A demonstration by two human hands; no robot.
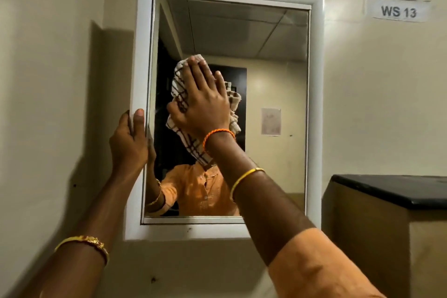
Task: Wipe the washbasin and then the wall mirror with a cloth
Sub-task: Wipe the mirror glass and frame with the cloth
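A wall mirror in a white frame hangs on the beige wall in front of me. My right hand lies flat on a white cloth with brown checks and presses it against the glass, left of the mirror's middle. A tail of the cloth hangs down below the wrist. My left hand grips the mirror's left frame edge at mid-height, thumb on the front. The washbasin is out of view.
A paper label reading "WS 13" is stuck on the wall at upper right. A beige box with a black top juts out at the lower right, beside the mirror's bottom corner.
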